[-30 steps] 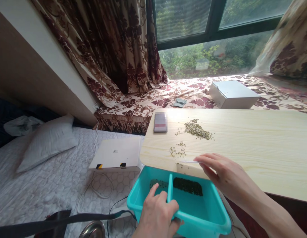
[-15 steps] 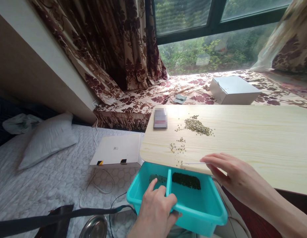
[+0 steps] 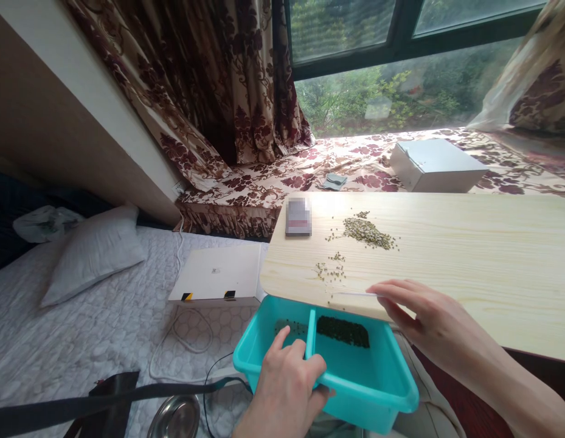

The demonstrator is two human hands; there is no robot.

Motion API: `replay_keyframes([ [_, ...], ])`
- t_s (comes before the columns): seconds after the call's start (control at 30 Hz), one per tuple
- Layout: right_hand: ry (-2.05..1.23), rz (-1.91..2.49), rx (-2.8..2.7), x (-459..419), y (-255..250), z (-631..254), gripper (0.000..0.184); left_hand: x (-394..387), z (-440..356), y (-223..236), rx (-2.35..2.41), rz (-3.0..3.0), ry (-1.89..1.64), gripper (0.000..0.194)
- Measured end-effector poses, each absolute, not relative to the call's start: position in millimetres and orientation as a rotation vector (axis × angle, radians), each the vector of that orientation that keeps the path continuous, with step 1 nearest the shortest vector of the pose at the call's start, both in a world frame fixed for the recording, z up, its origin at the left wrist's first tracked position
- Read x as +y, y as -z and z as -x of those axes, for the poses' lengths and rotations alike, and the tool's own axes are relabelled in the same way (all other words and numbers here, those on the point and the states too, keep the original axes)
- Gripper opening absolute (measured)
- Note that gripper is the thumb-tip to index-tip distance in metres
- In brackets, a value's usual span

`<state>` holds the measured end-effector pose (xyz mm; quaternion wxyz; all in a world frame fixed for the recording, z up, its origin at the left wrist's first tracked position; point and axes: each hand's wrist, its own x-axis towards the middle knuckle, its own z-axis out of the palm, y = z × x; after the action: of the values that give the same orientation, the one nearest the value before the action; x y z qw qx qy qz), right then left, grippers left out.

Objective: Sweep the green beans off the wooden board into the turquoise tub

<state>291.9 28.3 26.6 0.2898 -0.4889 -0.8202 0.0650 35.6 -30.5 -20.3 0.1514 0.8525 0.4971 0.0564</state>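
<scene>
My left hand (image 3: 291, 377) grips the front rim of a turquoise two-compartment bin (image 3: 368, 389) at its divider, index finger stretched over the left compartment. A few small beans lie in that left compartment; a dark green heap of beans (image 3: 343, 331) fills the back of the right one. My right hand (image 3: 414, 307) pinches a thin white stick (image 3: 355, 294), held low along the table's near edge, just above the bin. Small greenish beans (image 3: 368, 233) form a pile on the wooden table (image 3: 469, 255), with looser beans (image 3: 330, 267) scattered between pile and edge.
A small box with a blurred face (image 3: 298, 216) lies on the table's left corner. A white box (image 3: 440, 164) and a folded cloth (image 3: 334, 181) rest on the window seat. On the bed are a flat white carton (image 3: 218, 274), a pillow (image 3: 95, 252) and a metal bowl (image 3: 175, 417).
Fewer beans lie at the table edge by the stick now. The stick and my right hand have shifted only slightly. My left hand stays on the bin, and the view has turned a little left.
</scene>
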Motion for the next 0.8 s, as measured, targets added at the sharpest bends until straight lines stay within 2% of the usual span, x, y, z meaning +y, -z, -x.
replay_keyframes([
  [0.27,-0.336,1.229,-2.251,20.2,-28.8,-294.8,0.029,-30.5,-34.4,19.4,1.425,-2.431,-0.091,0.030],
  [0.67,0.085,1.462,-2.104,56.9,-11.1,-305.4,0.030,-28.3,-39.1,14.4,1.421,-2.429,-0.070,0.027],
  [0.8,0.103,1.467,-2.147,71.9,-10.0,-304.5,0.030,-29.4,-37.1,18.7,1.406,-2.455,-0.120,0.028],
])
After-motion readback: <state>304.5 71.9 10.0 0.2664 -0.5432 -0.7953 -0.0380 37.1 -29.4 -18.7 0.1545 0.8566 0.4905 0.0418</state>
